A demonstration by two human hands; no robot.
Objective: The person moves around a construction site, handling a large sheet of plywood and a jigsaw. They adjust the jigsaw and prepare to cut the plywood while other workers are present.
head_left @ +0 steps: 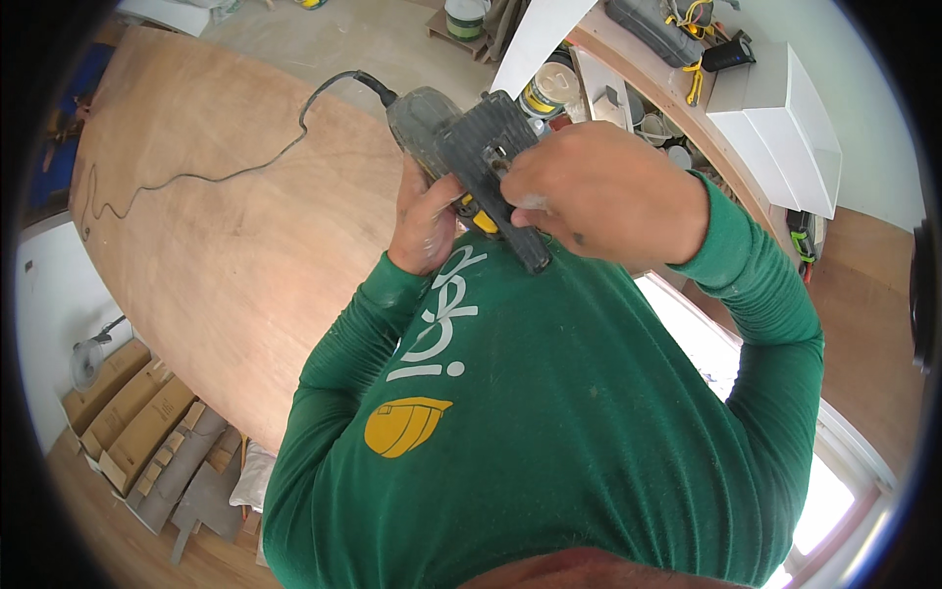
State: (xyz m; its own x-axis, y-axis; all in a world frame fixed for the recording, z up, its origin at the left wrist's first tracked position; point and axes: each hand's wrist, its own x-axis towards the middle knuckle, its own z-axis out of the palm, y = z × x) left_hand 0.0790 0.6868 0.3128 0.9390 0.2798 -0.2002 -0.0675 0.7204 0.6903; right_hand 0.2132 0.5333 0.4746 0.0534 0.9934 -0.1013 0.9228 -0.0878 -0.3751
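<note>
A dusty black and yellow jigsaw (pixel 424 113) is held up in front of my chest, its flat dark base plate (pixel 478 147) facing me. My left hand (pixel 424 224) is closed around the body from the left, with the thumb beside the yellow part. My right hand (pixel 603 191) is closed at the slot in the base plate, fingers pinched together. What those fingertips grip is hidden behind the hand. The black power cord (pixel 270 165) leaves the far end of the tool and runs left over a large wooden sheet (pixel 245 255).
A shelf at the far right carries a dark tool case (pixel 655 34) and a white box (pixel 770 118). Buckets, including a white one (pixel 551 86), stand below. Long cardboard boxes (pixel 137 417) and board offcuts (pixel 211 501) lie on the floor at lower left.
</note>
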